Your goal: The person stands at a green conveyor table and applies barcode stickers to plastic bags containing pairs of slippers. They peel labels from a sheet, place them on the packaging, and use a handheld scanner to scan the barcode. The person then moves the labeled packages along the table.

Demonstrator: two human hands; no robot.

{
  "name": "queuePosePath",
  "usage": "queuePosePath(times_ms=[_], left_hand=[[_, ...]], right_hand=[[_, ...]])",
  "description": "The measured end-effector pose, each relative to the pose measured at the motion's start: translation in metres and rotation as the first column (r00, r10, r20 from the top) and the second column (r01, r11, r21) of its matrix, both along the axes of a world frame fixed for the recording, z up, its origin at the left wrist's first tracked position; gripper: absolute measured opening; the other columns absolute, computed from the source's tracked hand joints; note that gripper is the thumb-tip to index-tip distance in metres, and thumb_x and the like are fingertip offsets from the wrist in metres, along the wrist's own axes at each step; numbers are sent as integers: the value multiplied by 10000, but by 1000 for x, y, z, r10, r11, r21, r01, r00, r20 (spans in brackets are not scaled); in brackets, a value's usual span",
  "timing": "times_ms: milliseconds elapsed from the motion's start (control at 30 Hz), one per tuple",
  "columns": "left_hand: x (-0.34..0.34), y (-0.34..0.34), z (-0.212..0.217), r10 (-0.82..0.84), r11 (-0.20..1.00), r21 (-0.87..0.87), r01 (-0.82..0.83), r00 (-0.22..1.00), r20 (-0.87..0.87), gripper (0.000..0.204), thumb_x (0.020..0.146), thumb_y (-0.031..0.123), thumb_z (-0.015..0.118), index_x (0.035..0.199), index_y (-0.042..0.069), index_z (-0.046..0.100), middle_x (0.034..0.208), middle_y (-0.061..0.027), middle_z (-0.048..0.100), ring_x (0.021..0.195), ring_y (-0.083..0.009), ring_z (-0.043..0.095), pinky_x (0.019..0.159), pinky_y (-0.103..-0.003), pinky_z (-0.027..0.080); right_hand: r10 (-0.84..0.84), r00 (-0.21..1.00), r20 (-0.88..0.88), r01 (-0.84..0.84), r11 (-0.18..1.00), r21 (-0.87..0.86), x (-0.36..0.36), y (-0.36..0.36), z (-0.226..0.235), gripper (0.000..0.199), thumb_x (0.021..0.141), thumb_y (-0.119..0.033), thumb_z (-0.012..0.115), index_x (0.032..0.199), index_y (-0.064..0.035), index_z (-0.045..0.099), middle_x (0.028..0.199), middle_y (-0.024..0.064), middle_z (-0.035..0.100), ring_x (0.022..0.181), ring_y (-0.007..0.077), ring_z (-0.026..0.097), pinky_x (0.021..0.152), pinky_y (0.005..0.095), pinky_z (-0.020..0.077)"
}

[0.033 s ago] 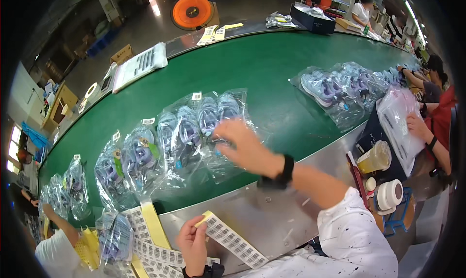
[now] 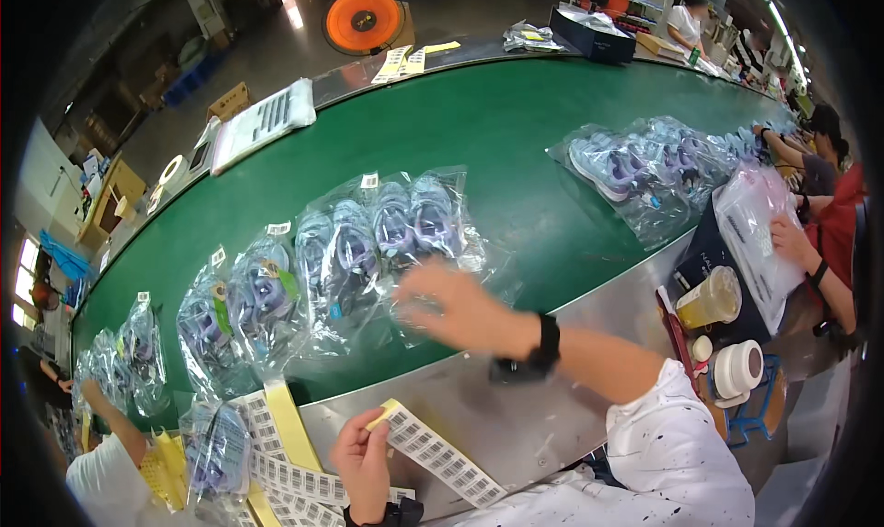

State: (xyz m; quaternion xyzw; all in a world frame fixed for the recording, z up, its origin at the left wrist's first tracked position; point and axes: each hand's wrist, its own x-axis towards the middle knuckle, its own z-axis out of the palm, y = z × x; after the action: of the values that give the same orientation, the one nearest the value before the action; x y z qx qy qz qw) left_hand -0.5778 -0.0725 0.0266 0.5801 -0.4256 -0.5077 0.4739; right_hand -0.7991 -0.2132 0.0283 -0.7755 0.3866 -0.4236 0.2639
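Dim workshop floor point(image 2: 285, 57) beyond, with one large orange fan point(image 2: 364, 21) near the far edge of a long green tabletop point(image 2: 516, 131), bordered on the near side by bare metal point(image 2: 543, 380).

From the head view: four pale blue and purple shoes point(image 2: 353, 242) side by side at the middle of the green, wrapped in clear, crinkled plastic, with one white label point(image 2: 369, 181) at the top. Left of these, two bagged bundles point(image 2: 262, 292), each with one label above and one green tag. Farther left, another group of bags point(image 2: 140, 352), too overlapped to count; at upper right, one more cluster point(image 2: 635, 159), likewise uncountable. At lower left, one single bag of shoes point(image 2: 217, 449) beside several label sheets point(image 2: 295, 479).

Holds one label strip point(image 2: 440, 453) in the left hand point(image 2: 362, 458), pinched at the upper end between thumb and fingers, slanting down rightward over the metal. Holds the right hand point(image 2: 451, 306), blurred and loosely curled, in front of the lower ends of the two rightmost shoes of the four; cannot tell whether touching plastic or gripping anything.

At right, one cup of yellow drink point(image 2: 709, 299), one white container point(image 2: 739, 369) and one co-worker's hand point(image 2: 792, 242) at a translucent plastic bundle point(image 2: 750, 219).
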Motion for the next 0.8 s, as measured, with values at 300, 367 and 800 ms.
queuePosePath(times_ms=[300, 367, 800], left_hand=[[-14, 1, 8, -10, 999, -44, 12, 999, 34, 164, 897, -23, 618, 1058, -39, 642, 758, -8, 635, 638, -17, 513, 560, -162, 370], [-11, 1, 2, -17, 1000, -24, 18, 999, 44, 194, 892, -17, 619, 1085, -42, 627, 788, -15, 641, 657, -26, 531, 584, -166, 398], [-6, -7, -36, -67, 984, 168, 57, 996, 52, 446, 866, -28, 607, 1292, -23, 479, 1002, -71, 647, 691, -43, 574, 514, -169, 413]], right_hand=[[218, 968, 122, -228, 970, 80, 18, 81, -1, 113, 840, -125, 637, 831, -12, 638, 854, 97, 591, 855, 271, 567, 729, 372, 466], [195, 977, 84, -189, 979, -75, 21, 83, -6, 98, 802, -109, 645, 795, -15, 619, 841, 84, 576, 835, 263, 552, 719, 359, 461], [-221, 679, 700, -111, 912, 395, -67, -44, 58, 101, 873, -129, 678, 919, -40, 670, 848, 16, 666, 791, 100, 601, 763, 248, 483]])
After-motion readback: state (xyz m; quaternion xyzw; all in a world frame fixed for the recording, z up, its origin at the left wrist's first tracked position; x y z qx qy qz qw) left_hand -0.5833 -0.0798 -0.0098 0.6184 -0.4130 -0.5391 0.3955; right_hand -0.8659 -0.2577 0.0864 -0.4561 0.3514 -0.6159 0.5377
